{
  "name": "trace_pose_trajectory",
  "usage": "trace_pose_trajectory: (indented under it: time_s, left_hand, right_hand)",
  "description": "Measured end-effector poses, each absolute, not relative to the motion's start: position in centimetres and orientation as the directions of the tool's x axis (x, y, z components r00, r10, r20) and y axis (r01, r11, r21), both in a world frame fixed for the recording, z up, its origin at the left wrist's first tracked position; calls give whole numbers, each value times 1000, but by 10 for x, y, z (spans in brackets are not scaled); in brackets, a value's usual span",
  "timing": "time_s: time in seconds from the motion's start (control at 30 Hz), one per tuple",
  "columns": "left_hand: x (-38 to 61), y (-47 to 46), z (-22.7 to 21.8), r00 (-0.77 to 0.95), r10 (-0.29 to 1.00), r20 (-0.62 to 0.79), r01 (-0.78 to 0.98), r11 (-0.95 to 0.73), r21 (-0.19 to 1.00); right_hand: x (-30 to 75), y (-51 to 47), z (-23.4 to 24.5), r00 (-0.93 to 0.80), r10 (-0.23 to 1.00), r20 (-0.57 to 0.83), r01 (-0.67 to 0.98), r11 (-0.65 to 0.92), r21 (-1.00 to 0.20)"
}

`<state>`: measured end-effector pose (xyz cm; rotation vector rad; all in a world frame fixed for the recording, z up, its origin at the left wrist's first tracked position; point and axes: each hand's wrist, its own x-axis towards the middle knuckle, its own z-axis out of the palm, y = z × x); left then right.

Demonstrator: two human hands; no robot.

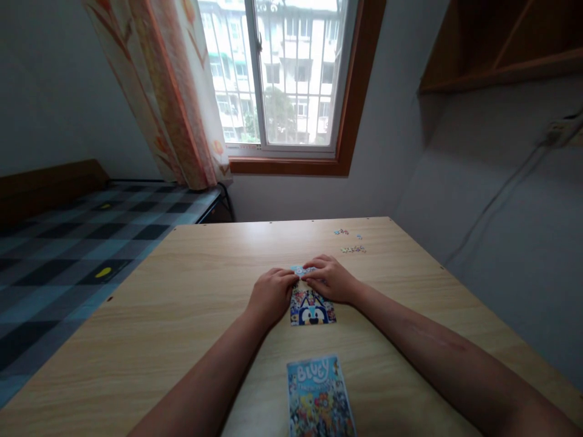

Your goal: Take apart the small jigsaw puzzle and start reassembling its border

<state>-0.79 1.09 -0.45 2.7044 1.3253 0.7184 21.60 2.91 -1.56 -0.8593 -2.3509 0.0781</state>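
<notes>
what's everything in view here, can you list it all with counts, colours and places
dog-face picture: 1, multicoloured, under the hands
small loose pieces: too small to count, multicoloured, far right tabletop
Bluey box or card: 1, blue and multicoloured, near edge of view
table: 1, light wood, centre
bed: 1, blue-black check, left
curtain: 1, white and orange, left of window
window: 1, brown-framed, back wall
shelf: 1, brown, upper right
socket: 1, pale, right wall
cable: 1, pale, below socket
left hand: 1, bare, picture's left edge
right hand: 1, bare, picture's upper right
</notes>
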Motion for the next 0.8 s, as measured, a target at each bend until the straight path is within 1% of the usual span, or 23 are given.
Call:
trace_pose_trajectory:
  time_s: [0.27,0.47,0.57,0.67,0.8]
  left_hand:
    - [-4,9,-2,505,791,346,781,-589,206]
    - [-1,6,-1,504,798,330,806,-572,151]
    - [0,5,0,499,804,324,814,-563,143]
    - [0,4,0,484,810,332,816,-554,162]
    - [-2,4,-1,448,819,359,796,-548,257]
  right_hand:
    - [216,30,-15,-570,662,486,589,742,-320]
    - [215,32,-15,-561,675,479,588,733,-343]
    - [214,33,-16,-560,675,480,590,732,-341]
    - [212,32,-15,-555,671,491,592,734,-332]
    - [207,31,-13,-546,665,510,604,734,-310]
